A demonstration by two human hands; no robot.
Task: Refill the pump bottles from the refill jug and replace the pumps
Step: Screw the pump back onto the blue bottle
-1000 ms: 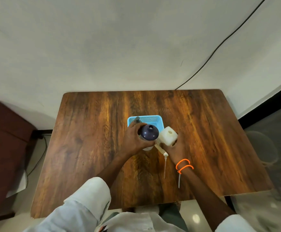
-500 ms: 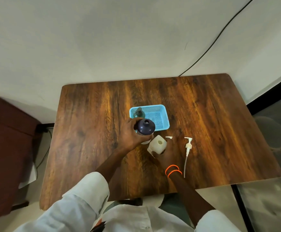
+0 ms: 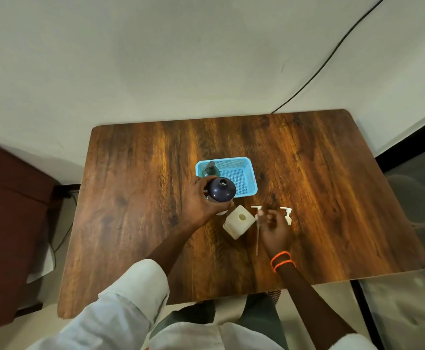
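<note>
My left hand (image 3: 197,200) grips a dark blue round bottle (image 3: 222,189) from the side; its small neck is uncapped. Just right of it a white square bottle (image 3: 239,221) stands on the table with its neck open. Two white pumps lie on the wood: one pump (image 3: 256,210) with its long tube pointing toward me, and a second pump (image 3: 287,215) further right. My right hand (image 3: 274,229) hovers between them, blurred, with fingers loosely curled and a fingertip at the first pump's head. It holds nothing that I can see.
A light blue mesh basket (image 3: 244,161) sits behind the bottles with a green pump bottle (image 3: 210,170) in its left corner. The wooden table (image 3: 135,198) stands against a white wall. A dark red seat (image 3: 9,223) is at the left, and a black cable runs down the wall.
My right hand let go of the white square bottle, which now stands on the table, and moved right toward the pumps. My left hand kept hold of the dark blue bottle.
</note>
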